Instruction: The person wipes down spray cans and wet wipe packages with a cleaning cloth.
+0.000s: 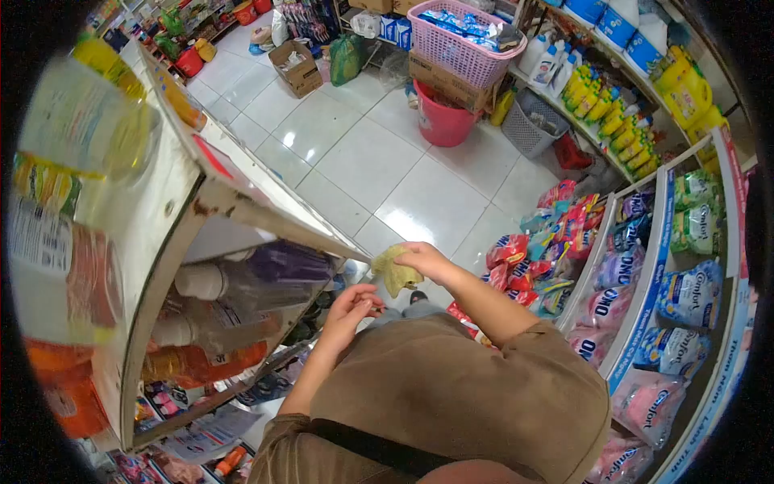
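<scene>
In front of my body, my right hand (425, 262) is closed on a crumpled yellow-green cloth (397, 273), which hangs down from the fingers. Lower and to the left, my left hand (353, 309) is loosely curled with its fingers apart, near the corner of the white metal shelf unit (234, 202). Clear bottles with white caps (197, 281) and a purple bottle (289, 263) lie on that unit's inner shelf. Larger bottles of yellow liquid (121, 137) stand on its top.
Bagged packs of detergent (508, 250) are piled close to my right arm. Beyond them a curved shelf holds fabric softener pouches (689, 294). A pink basket (463, 48) sits over a red bucket (442, 117) on the tiled floor (363, 161). Further back is a cardboard box (297, 71).
</scene>
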